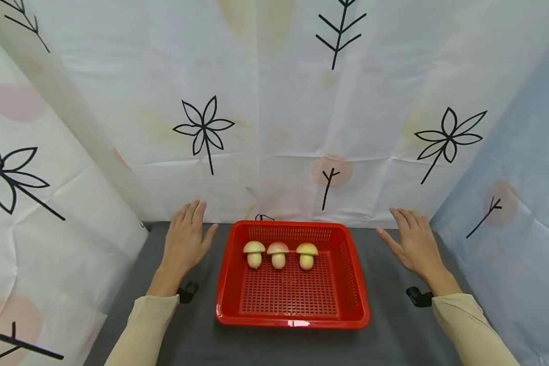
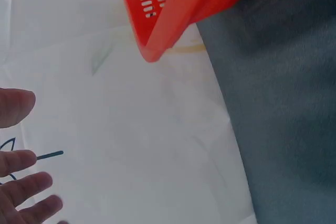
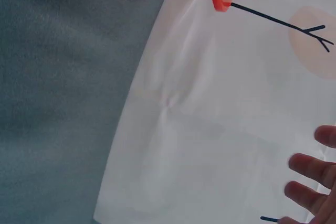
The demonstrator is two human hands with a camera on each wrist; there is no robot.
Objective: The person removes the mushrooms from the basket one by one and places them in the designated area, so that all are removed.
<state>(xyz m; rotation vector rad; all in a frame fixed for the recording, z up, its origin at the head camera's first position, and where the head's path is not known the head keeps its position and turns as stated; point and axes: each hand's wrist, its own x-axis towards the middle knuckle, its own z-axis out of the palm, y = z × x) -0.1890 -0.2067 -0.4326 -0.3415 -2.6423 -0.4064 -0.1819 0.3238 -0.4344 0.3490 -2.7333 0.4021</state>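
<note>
A red plastic basket (image 1: 293, 323) with a perforated bottom stands on the grey table. Inside it, toward the back, three toy mushrooms lie in a row: a pale yellow-capped mushroom (image 1: 254, 254), a pink-capped mushroom (image 1: 278, 255) and a yellow-orange-capped mushroom (image 1: 307, 255). To the basket's left is my left hand (image 1: 183, 244), fingers extended, holding nothing. My right hand (image 1: 414, 246) is on the opposite side, its fingers also extended and apart from the basket. Both wrist views show part of the basket and loose fingers with nothing in them.
Grey cloth (image 1: 187, 335) covers the table around the basket. White fabric with printed plants (image 1: 274, 127) hangs behind it, with further fabric at the left and right sides. A thin dark cord (image 1: 264, 217) shows behind the basket's back rim.
</note>
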